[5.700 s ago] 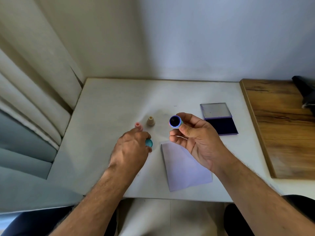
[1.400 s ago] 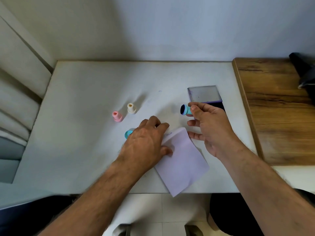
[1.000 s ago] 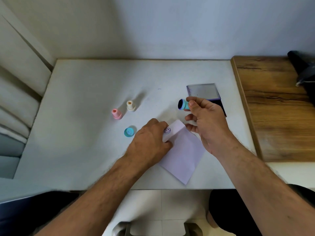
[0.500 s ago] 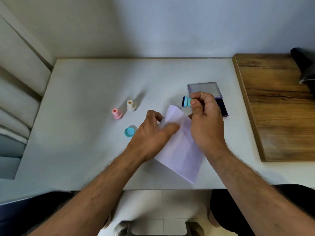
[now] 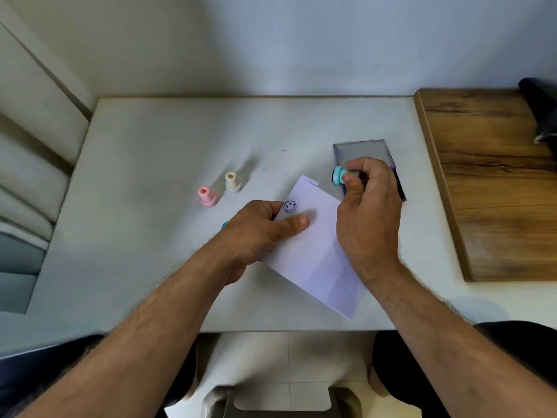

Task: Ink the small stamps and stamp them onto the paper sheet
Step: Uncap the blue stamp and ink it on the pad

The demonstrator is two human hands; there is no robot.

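A pale lilac paper sheet (image 5: 316, 248) lies tilted on the white table, with one blue smiley print (image 5: 290, 206) near its upper left edge. My left hand (image 5: 259, 230) grips that edge, thumb on top of the sheet. My right hand (image 5: 366, 212) pinches a teal stamp (image 5: 339, 175) held sideways just above the sheet's far corner. Behind that hand lies the open ink pad (image 5: 361, 153), its dark pad mostly hidden. A pink stamp (image 5: 207, 196) and a cream stamp (image 5: 232, 181) stand upright to the left. A teal cap (image 5: 225, 225) peeks out beside my left hand.
The white table (image 5: 150, 164) meets a wall at the back and cushions on the left. A wooden board (image 5: 494, 182) lies along the right side, with a dark object (image 5: 542, 116) at its far edge. A chair seat shows below the table's front edge.
My left hand turned and shifted the sheet, and now the smiley print shows again beside the thumb. My right hand stayed near the ink pad with the teal stamp.
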